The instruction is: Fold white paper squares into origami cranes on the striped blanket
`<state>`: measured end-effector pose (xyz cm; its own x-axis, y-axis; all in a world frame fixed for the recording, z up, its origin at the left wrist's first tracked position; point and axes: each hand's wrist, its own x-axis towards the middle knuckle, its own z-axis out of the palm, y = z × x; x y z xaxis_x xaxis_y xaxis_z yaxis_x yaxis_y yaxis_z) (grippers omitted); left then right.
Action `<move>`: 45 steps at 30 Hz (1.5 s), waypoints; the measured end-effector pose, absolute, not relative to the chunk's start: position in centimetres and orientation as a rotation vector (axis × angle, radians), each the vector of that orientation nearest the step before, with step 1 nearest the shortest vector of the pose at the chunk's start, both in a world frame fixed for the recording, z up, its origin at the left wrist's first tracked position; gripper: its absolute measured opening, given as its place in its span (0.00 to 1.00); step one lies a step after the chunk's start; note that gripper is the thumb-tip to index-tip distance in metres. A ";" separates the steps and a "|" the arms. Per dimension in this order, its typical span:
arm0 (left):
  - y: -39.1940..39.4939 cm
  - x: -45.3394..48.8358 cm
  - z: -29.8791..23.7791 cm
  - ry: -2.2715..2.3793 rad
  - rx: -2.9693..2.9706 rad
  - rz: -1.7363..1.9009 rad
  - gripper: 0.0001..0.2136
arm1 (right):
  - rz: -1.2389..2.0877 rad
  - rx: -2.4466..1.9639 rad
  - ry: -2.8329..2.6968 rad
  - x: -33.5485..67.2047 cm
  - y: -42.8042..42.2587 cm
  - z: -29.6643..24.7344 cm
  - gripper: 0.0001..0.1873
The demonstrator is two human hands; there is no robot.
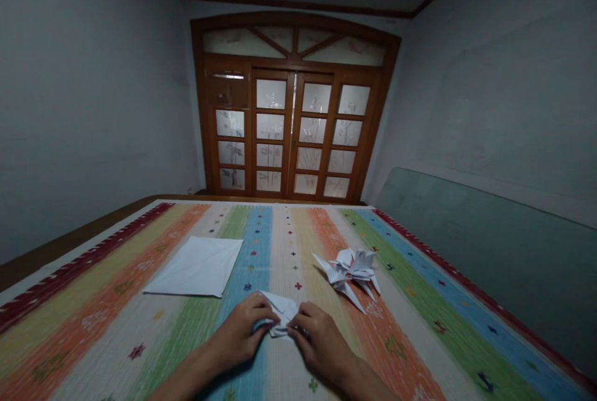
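A small piece of partly folded white paper (281, 310) lies on the striped mat (420, 326) near the bottom middle. My left hand (242, 332) pinches its left side with fingers curled. My right hand (319, 342) grips its right side, fingers closed on the fold. Both hands rest low on the mat.
A flat stack of white paper sheets (196, 266) lies to the left of my hands. Finished folded white paper figures (352, 269) sit to the right, farther back. A green glass panel (489, 252) leans on the right wall. Wooden glazed doors (291, 133) stand at the far end.
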<state>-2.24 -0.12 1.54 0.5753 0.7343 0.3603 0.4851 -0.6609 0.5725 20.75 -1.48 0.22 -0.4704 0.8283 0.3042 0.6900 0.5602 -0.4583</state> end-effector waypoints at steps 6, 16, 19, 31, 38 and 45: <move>0.0 -1.9 1.1 1.056 2.565 0.766 0.07 | 0.290 -1.203 -2.293 20.8 -1.5 0.2 0.11; 0.1 -1.4 0.4 1.099 2.682 0.711 0.03 | 0.421 -1.205 -2.189 19.5 -2.2 0.0 0.05; 0.2 -1.3 0.4 1.105 2.685 0.717 0.03 | 0.416 -1.212 -2.179 19.4 -2.0 -0.1 0.05; 0.1 -1.6 0.6 1.083 2.598 0.731 0.06 | 0.384 -1.239 -2.137 20.0 -1.6 -0.2 0.07; 0.6 -1.8 0.2 1.252 2.536 0.754 0.05 | 0.394 -1.280 -2.178 20.3 -1.8 0.2 0.05; 0.6 -1.9 0.5 1.216 2.434 0.725 0.08 | 0.355 -1.326 -2.206 19.9 -1.8 0.3 0.06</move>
